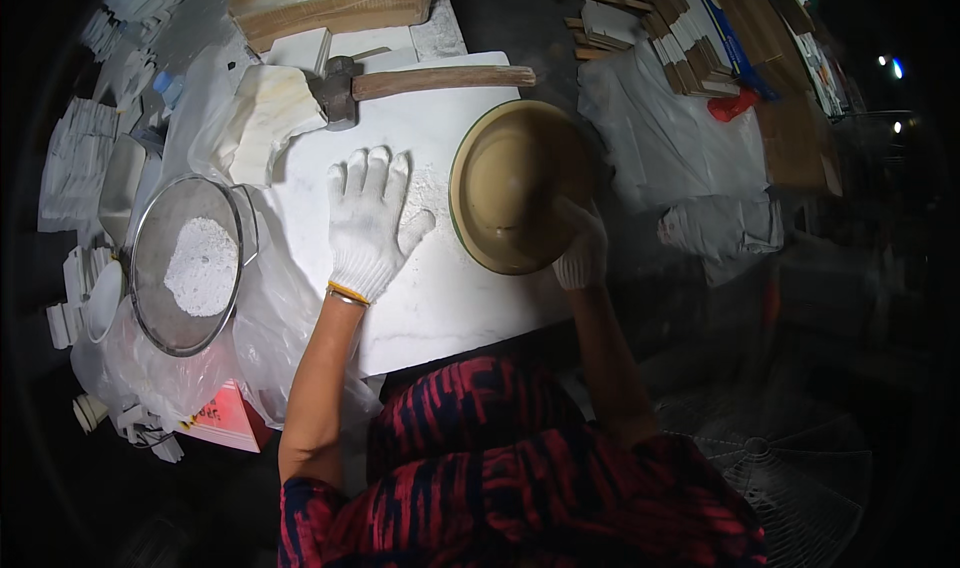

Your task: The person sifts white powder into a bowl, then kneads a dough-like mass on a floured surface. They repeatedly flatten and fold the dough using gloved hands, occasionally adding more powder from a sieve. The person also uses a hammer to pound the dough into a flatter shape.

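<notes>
My left hand (365, 218), in a white knit glove, lies flat with fingers stretched on a white slab (470, 318). Beside its thumb is a patch of white powder (428, 183). A tan enamel basin with a green rim (490, 193) is tilted at the slab's right edge. My gloved right hand (582, 253) grips its lower right side; the fingers are partly in shadow. Beyond my left hand lies a hammer with a wooden handle (430, 82), its head against a rough pale stone piece (272, 113). A round mesh sieve (137, 278) holding white powder (203, 268) sits at the left.
An open cardboard box (335, 13) stands at the far edge. Clear plastic sheeting (280, 288) bunches along the left side, near stacked white pieces (75, 163). At right are plastic-covered goods (670, 118); a wire fan guard (760, 450) is low at right.
</notes>
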Demonstrator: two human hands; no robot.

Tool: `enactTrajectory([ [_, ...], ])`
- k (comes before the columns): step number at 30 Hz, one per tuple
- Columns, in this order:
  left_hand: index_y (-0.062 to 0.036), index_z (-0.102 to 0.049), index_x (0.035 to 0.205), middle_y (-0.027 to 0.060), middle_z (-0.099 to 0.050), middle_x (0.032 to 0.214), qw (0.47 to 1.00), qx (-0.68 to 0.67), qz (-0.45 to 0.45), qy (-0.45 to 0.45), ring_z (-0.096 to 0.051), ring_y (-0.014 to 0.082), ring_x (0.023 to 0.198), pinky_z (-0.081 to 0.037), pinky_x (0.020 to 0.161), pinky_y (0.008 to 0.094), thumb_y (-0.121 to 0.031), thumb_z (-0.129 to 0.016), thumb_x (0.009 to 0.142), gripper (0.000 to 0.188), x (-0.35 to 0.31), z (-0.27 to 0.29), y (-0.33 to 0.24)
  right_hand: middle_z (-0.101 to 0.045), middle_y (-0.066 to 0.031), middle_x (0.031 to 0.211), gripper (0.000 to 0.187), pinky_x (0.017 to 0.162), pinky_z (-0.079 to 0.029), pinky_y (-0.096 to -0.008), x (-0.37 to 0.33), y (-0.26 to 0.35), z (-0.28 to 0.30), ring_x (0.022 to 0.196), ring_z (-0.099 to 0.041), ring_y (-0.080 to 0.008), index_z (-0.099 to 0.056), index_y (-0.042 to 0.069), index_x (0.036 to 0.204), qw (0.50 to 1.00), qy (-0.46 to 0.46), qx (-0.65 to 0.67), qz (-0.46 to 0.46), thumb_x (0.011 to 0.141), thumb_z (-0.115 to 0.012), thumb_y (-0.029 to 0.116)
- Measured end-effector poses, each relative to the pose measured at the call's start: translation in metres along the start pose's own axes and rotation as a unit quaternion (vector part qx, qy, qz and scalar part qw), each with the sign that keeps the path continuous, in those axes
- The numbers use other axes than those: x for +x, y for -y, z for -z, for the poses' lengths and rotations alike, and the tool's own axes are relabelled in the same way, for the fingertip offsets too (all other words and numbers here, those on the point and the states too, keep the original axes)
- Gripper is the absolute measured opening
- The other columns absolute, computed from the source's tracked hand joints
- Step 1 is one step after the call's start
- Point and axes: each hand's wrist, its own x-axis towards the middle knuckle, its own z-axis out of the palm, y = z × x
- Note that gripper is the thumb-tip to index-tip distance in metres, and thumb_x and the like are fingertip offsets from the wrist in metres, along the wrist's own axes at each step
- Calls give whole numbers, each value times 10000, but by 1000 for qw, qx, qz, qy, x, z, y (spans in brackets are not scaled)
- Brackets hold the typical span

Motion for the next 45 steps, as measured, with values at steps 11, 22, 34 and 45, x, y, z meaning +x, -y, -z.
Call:
enactTrajectory([
  [11, -42, -580, 1367, 205, -527, 1411, 998, -11, -59, 32, -427, 398, 1371, -288, 1173, 586, -444, -632, 911, 611, 12, -22, -76, -609, -147, 1317, 555, 983, -539, -373, 2, -8, 42, 1180, -617, -252, -460, -48, 1452, 989, -35, -139, 34, 927, -642, -28],
  [22, 14, -545, 1432, 260, -543, 1429, 946, -186, 226, -138, -467, 431, 1357, -294, 1189, 547, -367, -557, 1024, 559, -55, -13, 15, -580, -167, 1380, 595, 1104, -445, -356, 0, 39, -50, 1244, -584, -249, -470, -43, 1474, 967, -132, -209, 61, 889, -577, -42],
  [34, 23, -487, 1456, 282, -497, 1456, 932, -183, 274, -150, -413, 495, 1376, -252, 1184, 594, -421, -565, 994, 645, -4, -48, -46, -418, -155, 1581, 521, 1217, -289, -326, 1, -4, -105, 1418, -434, -212, -343, -15, 1575, 991, 62, -114, -22, 1070, -431, 76],
  [45, 53, -460, 1482, 335, -444, 1503, 885, -401, 216, -97, -373, 488, 1421, -257, 1208, 522, -361, -605, 993, 657, 20, -43, -86, -459, -127, 1533, 773, 1170, -359, -320, -22, -3, -99, 1372, -471, -196, -267, -20, 1595, 981, 51, -188, 16, 888, -578, -46],
])
